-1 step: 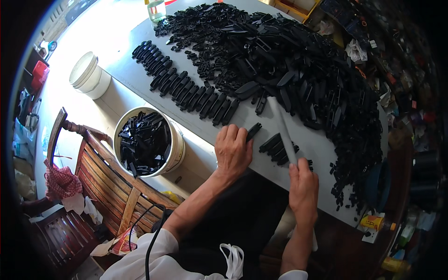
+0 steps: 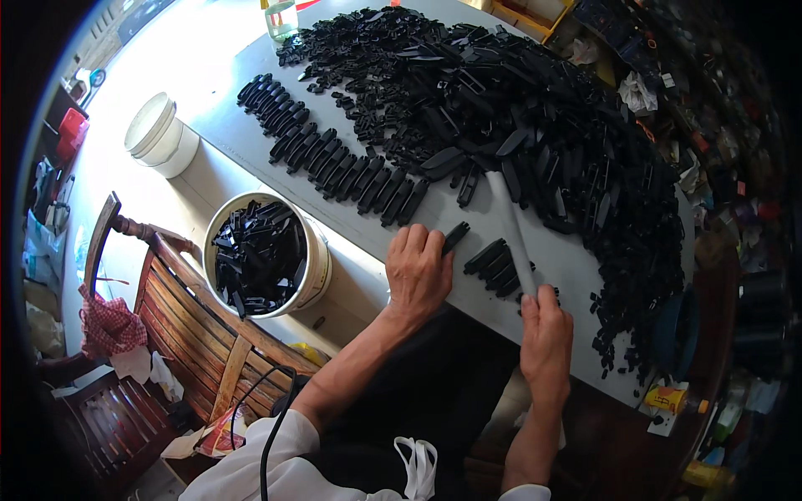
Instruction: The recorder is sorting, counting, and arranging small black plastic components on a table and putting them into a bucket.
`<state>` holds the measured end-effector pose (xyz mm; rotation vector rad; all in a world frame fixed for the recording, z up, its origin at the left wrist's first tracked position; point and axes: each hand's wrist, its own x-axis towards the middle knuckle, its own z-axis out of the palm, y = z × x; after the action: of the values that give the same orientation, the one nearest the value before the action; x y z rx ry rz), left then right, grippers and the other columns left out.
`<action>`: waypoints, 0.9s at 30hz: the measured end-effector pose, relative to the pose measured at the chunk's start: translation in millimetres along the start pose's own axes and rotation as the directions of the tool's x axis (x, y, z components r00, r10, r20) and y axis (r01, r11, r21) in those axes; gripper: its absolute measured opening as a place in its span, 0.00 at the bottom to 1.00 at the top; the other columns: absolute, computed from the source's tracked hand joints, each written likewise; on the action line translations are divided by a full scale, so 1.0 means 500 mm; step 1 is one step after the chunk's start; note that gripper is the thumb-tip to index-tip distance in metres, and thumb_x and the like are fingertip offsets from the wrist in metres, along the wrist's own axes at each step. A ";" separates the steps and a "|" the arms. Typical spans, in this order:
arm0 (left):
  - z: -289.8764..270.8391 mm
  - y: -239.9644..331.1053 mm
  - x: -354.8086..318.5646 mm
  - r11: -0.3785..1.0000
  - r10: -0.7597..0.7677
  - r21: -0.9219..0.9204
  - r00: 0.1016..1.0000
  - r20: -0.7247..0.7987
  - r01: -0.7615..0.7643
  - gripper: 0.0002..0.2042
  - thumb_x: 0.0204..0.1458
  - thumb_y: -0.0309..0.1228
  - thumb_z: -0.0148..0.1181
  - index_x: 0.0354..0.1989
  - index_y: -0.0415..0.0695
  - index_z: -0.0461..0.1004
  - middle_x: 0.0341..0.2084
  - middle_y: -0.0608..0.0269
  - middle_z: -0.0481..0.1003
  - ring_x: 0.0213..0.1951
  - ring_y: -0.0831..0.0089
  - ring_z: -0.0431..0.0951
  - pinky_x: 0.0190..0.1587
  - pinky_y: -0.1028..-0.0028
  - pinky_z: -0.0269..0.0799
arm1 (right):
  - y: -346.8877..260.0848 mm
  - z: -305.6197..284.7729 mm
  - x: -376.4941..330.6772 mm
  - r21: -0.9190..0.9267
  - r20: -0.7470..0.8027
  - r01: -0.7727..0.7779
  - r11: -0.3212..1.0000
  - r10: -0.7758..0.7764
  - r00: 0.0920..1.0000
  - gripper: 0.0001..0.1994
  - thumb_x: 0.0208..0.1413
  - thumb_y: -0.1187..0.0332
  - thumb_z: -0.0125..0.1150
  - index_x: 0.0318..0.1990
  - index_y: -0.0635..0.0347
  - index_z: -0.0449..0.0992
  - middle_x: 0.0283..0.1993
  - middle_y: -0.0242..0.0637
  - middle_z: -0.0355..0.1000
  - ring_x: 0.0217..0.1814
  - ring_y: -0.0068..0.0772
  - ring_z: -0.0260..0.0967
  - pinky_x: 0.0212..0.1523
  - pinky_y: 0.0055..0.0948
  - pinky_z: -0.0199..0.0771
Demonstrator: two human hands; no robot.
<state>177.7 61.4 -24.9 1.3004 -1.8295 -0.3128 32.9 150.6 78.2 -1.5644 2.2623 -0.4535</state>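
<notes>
My left hand [image 2: 418,271] lies on the near edge of the grey table [image 2: 251,75], its fingertips gripping one black plastic piece [image 2: 456,237]. In my right hand [image 2: 545,334] is a long pale flat stick [image 2: 510,225] that points away from me toward the big heap of black plastic pieces [image 2: 518,108]. A short row of the same pieces [image 2: 494,265] lies between my hands, against the stick. A long, neat row of pieces [image 2: 334,159] runs along the table to the left.
A white bucket [image 2: 320,275] filled with black pieces stands below the table edge on my left, beside a wooden chair [image 2: 192,326]. Farther left are stacked empty white buckets [image 2: 159,134]. A glass jar [image 2: 282,17] stands at the table's far end. Cluttered shelves line the right.
</notes>
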 end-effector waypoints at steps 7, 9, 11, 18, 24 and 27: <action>-0.039 -0.005 0.042 0.988 0.011 0.152 0.988 -0.156 0.013 0.18 0.38 0.32 0.69 0.39 0.44 0.71 0.30 0.59 0.64 0.35 0.62 0.65 0.37 0.66 0.61 | 0.037 0.003 -0.019 0.105 -0.030 0.006 0.994 -0.002 1.000 0.14 0.66 0.63 0.46 0.30 0.62 0.61 0.16 0.46 0.63 0.18 0.47 0.63 0.20 0.41 0.58; -0.034 -0.032 0.060 0.974 -0.002 0.223 0.989 -0.146 0.035 0.17 0.37 0.31 0.69 0.37 0.44 0.72 0.30 0.59 0.64 0.36 0.62 0.65 0.37 0.66 0.60 | 0.036 0.012 -0.020 0.099 -0.011 0.010 0.995 -0.008 1.000 0.14 0.66 0.62 0.46 0.30 0.62 0.61 0.17 0.46 0.64 0.18 0.48 0.64 0.21 0.42 0.59; -0.032 -0.036 0.058 0.974 0.015 0.225 0.992 -0.122 0.013 0.14 0.37 0.29 0.67 0.33 0.43 0.71 0.30 0.59 0.64 0.36 0.62 0.65 0.37 0.66 0.59 | 0.031 0.019 -0.020 0.074 0.036 -0.006 0.997 0.003 0.999 0.14 0.65 0.61 0.46 0.30 0.62 0.62 0.17 0.47 0.65 0.19 0.50 0.66 0.21 0.43 0.60; -0.008 -0.019 0.012 0.997 0.068 0.042 0.991 -0.114 -0.064 0.12 0.38 0.22 0.62 0.33 0.41 0.69 0.29 0.57 0.65 0.33 0.59 0.67 0.36 0.65 0.63 | 0.001 0.030 0.000 0.037 0.131 0.010 0.999 -0.015 0.991 0.13 0.66 0.62 0.46 0.32 0.62 0.63 0.20 0.48 0.68 0.24 0.54 0.70 0.26 0.45 0.65; -0.003 -0.022 0.008 0.996 0.035 -0.074 0.994 -0.100 -0.042 0.20 0.38 0.19 0.62 0.43 0.38 0.67 0.30 0.54 0.68 0.34 0.57 0.68 0.37 0.64 0.65 | -0.039 0.024 0.010 0.033 0.057 0.061 0.998 -0.063 0.996 0.12 0.65 0.62 0.46 0.34 0.62 0.64 0.24 0.52 0.71 0.28 0.57 0.71 0.28 0.48 0.67; -0.003 -0.021 0.013 0.995 0.021 -0.094 0.997 -0.080 -0.028 0.20 0.38 0.19 0.62 0.43 0.38 0.66 0.31 0.53 0.68 0.34 0.56 0.68 0.38 0.64 0.65 | -0.028 0.057 0.029 -0.181 0.162 0.061 0.982 -0.032 0.986 0.13 0.65 0.61 0.46 0.34 0.63 0.65 0.26 0.53 0.73 0.32 0.58 0.73 0.31 0.50 0.69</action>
<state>185.0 51.8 -27.4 1.2076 -1.7424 -0.3266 52.8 130.3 57.8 -1.6811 2.2019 -0.1259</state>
